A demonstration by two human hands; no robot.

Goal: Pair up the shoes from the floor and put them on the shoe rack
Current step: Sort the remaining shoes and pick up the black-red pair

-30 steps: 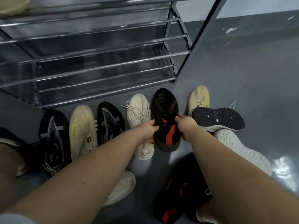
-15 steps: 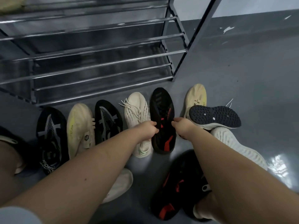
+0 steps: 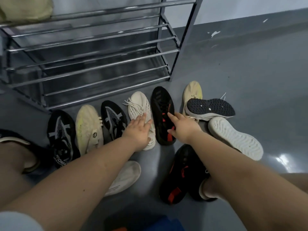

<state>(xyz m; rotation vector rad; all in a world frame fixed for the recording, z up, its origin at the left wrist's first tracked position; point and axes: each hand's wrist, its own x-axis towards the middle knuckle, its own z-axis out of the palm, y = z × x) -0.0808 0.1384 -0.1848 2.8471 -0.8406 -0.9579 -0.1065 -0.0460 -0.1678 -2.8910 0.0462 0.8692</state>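
A black shoe with red marks (image 3: 162,112) stands on the floor in a row before the metal shoe rack (image 3: 93,52). My right hand (image 3: 181,127) hovers over its right side, fingers spread. My left hand (image 3: 138,130) lies open over the cream knit shoe (image 3: 139,104) beside it. Left of that stand a black-and-white shoe (image 3: 111,119), a pale yellow shoe (image 3: 86,124) and another black-and-white shoe (image 3: 58,130). A second black-and-red shoe (image 3: 176,177) lies nearer me.
On the right a pale yellow shoe (image 3: 192,90) sits under a dark-soled shoe lying on its side (image 3: 210,107), next to a white-soled shoe (image 3: 236,137). A cream shoe (image 3: 125,177) lies beneath my left arm. A yellowish item (image 3: 25,9) rests on the rack's top left. Grey floor (image 3: 250,72) extends right.
Both hands held the black-and-red shoe lifted, then set it down in the row. They have now let go and opened, the left one shifting over the cream shoe.
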